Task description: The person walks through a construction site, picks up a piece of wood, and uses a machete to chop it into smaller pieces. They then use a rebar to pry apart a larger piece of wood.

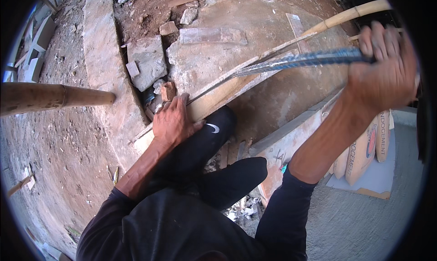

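Note:
My left hand [173,120] grips the near part of a pale wooden board [214,97], fingers over its far edge and thumb on the near side. The board slants from the concrete edge up to the right, beside my bent knee. My right hand [386,63], raised at the upper right, is closed round the dark end of a long, narrow blue blade-like tool [309,58]. Motion smears the tool, so its exact kind is unclear. Its far end meets the board, a little right of my left hand. A bamboo pole [348,17] extends behind, at the upper right.
At the left, a thick bamboo post [59,99] juts over the ground. Broken concrete [146,63] and a brick piece [168,91] lie beyond my left hand. A flat plank [213,36] rests on the slab. Cement bags [364,154] stand at the right.

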`<state>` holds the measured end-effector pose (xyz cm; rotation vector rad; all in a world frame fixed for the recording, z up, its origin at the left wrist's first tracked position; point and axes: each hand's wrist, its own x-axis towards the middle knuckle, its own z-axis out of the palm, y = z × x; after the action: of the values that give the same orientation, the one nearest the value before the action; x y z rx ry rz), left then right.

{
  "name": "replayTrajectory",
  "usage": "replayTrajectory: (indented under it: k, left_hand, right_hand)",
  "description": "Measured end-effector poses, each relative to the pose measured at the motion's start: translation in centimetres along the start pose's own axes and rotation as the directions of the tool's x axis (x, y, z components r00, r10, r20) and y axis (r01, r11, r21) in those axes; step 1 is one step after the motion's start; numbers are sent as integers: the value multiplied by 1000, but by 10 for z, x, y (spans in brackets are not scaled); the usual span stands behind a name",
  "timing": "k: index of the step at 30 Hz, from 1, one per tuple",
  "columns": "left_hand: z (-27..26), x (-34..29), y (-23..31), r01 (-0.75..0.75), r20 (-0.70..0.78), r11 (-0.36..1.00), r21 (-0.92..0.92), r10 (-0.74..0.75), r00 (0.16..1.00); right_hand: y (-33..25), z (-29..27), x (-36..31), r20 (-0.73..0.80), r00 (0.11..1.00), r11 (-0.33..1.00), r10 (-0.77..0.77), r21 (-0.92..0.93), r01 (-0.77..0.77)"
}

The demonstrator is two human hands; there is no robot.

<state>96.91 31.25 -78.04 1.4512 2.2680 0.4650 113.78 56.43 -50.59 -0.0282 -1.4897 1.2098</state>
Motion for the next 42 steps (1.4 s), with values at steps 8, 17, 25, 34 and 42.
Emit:
replayTrajectory:
  k: [8, 17, 25, 34, 42]
  left_hand:
    - [-11, 3, -2, 31, 151, 999, -16, -28, 988]
    - [-23, -6, 16, -99, 98, 982, 159, 84, 992]
    - [12, -22, 12, -85, 7, 996, -24, 85, 996]
    - [5, -21, 1, -30, 37, 999, -18, 30, 999]
    - [-3, -5, 3, -7, -13, 995, -101, 6, 1000]
  right_hand:
    - [-73, -24, -118, -158, 970, 972, -186, -172, 159]
    - [-84, -52, -203, -609, 749, 962, -260, -96, 255]
    - [-74, 18, -103, -618, 770, 937, -156, -339, -82]
    - [-10, 57, -45, -393, 919, 995, 16, -88, -55]
    - [-53, 5, -108, -208, 974, 992, -95, -102, 75]
